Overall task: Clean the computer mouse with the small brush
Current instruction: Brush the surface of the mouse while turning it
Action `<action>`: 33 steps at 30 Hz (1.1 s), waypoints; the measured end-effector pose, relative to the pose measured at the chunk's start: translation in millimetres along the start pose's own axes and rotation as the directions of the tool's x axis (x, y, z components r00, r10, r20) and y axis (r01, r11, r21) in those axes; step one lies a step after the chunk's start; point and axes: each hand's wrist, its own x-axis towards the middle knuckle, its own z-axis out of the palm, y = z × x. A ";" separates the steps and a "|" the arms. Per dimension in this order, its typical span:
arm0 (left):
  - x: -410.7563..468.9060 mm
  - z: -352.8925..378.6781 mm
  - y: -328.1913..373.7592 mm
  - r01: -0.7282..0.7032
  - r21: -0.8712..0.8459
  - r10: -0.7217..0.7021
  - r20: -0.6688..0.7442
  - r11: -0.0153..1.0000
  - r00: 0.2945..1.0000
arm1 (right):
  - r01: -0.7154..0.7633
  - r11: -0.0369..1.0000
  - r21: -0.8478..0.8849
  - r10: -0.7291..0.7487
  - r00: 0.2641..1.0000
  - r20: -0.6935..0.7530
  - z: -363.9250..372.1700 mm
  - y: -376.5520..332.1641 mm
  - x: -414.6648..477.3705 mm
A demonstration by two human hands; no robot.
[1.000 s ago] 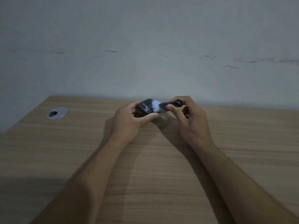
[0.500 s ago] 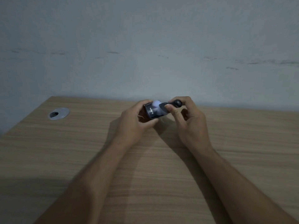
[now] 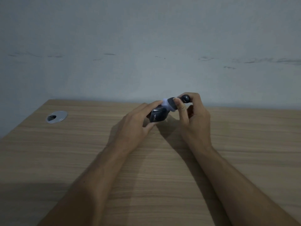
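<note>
Centre frame, above the wooden desk (image 3: 162, 168), the left hand (image 3: 136, 124) is gripping the dark computer mouse (image 3: 157, 115), fingers wrapped around its sides. The right hand (image 3: 193, 118) is pinching the small brush (image 3: 173, 103), pale bristles seemingly touching the mouse's top edge, though blur is obscuring it. A silver cable grommet (image 3: 57, 116) is sitting at left.

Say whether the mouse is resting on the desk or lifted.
Lifted: the left hand holds the mouse above the desk.

Head camera looks forward and down over the desk (image 3: 162, 185).
</note>
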 end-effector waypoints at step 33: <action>0.5 2.9 -0.1 0.339 -0.475 -0.376 0.019 0.812 0.927 | -0.114 0.993 0.008 0.114 0.991 -0.067 -5.9 12.9 2.0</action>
